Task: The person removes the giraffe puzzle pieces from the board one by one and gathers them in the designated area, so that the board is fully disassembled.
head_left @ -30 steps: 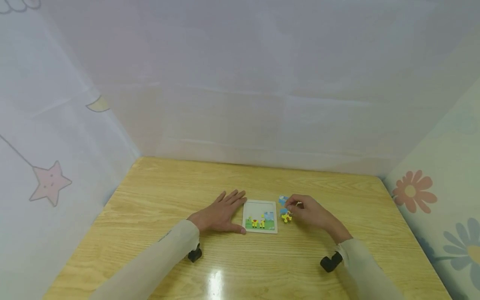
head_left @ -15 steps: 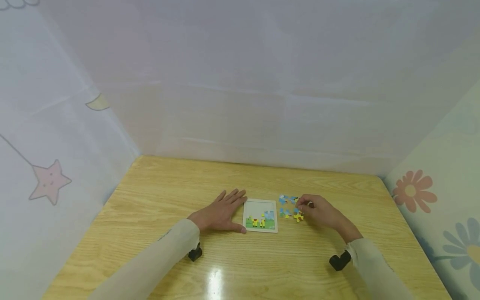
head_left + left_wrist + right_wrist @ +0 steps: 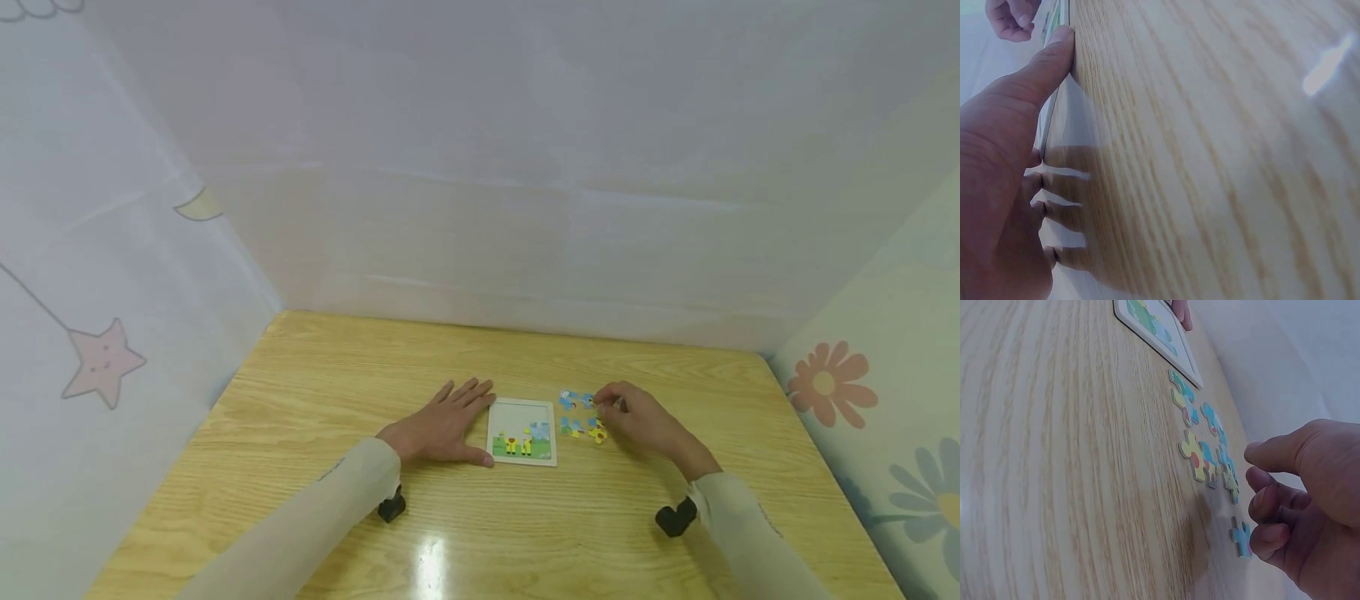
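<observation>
A jigsaw tray (image 3: 521, 413) with a pale frame lies on the table, its lower part filled with a green, yellow and blue picture. My left hand (image 3: 442, 427) lies with spread fingers along the tray's left side; its thumb touches the lower left corner and its fingertips the upper left. Right of the tray are several loose jigsaw pieces, including a yellow one with red spots (image 3: 1192, 456) and a blue one (image 3: 1241, 537). Over these pieces hovers my right hand (image 3: 637, 421), fingers loosely bent. A gap shows between thumb and forefinger in the right wrist view, with nothing held.
The wood-grain table (image 3: 480, 533) reaches back to a pale fabric wall (image 3: 480, 208). Printed fabric also stands on both sides, with a star (image 3: 103, 364) at left and flowers (image 3: 832, 383) at right. Each wrist carries a black camera mount (image 3: 675, 517).
My right hand has shifted rightward, and the yellow piece by its fingers has moved right too, leaving the pieces more spread out. The left hand and the tray stay in place.
</observation>
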A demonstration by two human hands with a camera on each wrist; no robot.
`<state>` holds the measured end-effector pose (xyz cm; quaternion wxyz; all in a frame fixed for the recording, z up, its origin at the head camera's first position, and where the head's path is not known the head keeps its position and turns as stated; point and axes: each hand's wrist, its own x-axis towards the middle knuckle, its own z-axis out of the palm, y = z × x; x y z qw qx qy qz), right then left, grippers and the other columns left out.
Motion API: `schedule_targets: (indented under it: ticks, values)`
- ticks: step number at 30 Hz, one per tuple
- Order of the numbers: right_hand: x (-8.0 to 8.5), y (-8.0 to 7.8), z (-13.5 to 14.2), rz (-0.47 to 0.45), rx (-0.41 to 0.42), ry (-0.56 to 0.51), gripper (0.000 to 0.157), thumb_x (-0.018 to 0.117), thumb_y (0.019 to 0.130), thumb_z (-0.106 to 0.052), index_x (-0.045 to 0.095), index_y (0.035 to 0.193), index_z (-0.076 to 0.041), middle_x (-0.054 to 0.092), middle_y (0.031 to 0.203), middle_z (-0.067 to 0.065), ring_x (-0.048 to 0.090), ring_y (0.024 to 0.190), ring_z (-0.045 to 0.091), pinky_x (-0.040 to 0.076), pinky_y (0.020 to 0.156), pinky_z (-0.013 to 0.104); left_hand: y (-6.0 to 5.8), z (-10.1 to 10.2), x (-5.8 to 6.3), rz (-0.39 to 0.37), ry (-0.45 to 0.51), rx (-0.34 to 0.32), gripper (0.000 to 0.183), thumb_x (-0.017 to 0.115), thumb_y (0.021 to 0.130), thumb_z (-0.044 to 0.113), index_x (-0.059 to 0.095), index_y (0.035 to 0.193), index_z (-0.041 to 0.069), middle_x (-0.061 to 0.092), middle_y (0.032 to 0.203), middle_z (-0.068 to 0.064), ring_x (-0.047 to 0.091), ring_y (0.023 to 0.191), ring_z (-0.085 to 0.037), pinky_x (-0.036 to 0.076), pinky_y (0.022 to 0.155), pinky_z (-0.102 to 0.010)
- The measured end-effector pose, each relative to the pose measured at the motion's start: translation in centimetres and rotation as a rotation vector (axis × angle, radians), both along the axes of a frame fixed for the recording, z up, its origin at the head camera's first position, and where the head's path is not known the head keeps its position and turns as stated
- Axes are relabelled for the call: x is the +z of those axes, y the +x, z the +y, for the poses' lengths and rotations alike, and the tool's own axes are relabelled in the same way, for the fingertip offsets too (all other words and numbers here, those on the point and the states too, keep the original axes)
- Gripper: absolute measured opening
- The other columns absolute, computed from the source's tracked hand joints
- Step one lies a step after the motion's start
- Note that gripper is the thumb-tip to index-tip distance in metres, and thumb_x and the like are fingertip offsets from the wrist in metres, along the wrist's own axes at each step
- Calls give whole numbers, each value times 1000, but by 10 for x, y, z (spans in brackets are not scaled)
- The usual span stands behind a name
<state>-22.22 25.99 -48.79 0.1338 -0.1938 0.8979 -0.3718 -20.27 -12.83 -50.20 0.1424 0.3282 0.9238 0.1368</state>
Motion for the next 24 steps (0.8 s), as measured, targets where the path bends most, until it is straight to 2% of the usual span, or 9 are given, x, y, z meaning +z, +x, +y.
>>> schedule_targets:
  ticks: [8, 15, 18, 24]
  values:
    - [0, 0, -11, 33, 14, 7, 23, 58, 110, -14, 69, 125, 1, 69, 117, 15, 56, 86, 13, 51, 73, 24, -1, 0, -1, 0, 0, -2, 108, 66, 94, 73, 24, 171, 11, 11, 182, -10, 10, 170, -35, 8, 136, -65]
    - [3, 4, -32, -30, 43, 0, 23, 59, 110, -14, 70, 127, -2, 68, 117, 12, 50, 72, 11, 48, 64, 24, 0, 0, 0, -4, 9, -3, 108, 67, 93, 73, 24, 171, 11, 12, 182, -10, 10, 170, -35, 9, 136, -65]
    - [2, 4, -40, -31, 99, -14, 25, 60, 109, -15, 70, 127, 0, 68, 114, 11, 53, 74, 10, 50, 66, 24, 0, 0, -1, 1, 6, -2, 108, 66, 93, 74, 24, 171, 11, 12, 182, -10, 10, 170, -35, 9, 136, -65]
    - [-4, 3, -55, -16, 160, 2, 22, 62, 108, -14, 71, 124, -2, 69, 112, 9, 57, 84, 11, 53, 76, 23, -2, 0, -3, 4, 4, 5, 109, 67, 92, 74, 24, 171, 12, 12, 182, -9, 10, 170, -35, 9, 137, -64]
